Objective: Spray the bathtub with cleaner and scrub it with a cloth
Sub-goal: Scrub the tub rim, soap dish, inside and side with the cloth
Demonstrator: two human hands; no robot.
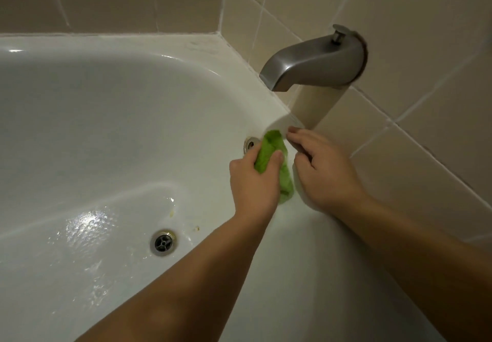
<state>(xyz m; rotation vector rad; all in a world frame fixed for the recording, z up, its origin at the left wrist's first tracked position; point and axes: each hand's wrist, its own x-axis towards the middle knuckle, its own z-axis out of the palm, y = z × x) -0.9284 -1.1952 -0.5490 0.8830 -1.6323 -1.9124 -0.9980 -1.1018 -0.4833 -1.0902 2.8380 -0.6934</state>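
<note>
A home bathroom: white bathtub (pixel 111 107), beige tiled wall (pixel 399 9), metal spout (pixel 314 62).

Spout (pixel 314 59) overhead of hands (pixel 287 171); open tub basin (pixel 93 118) leftward.

Both our bare forearms reach forward and converge, wrists nearly level. Our left hand (pixel 254 182) curls its fingers and thumb around the cloth (pixel 277 166) it grips. Just to the right, our right hand (pixel 323 171) lies palm down, fingers loosely bent, their tips pointing ahead, holding nothing.
</note>
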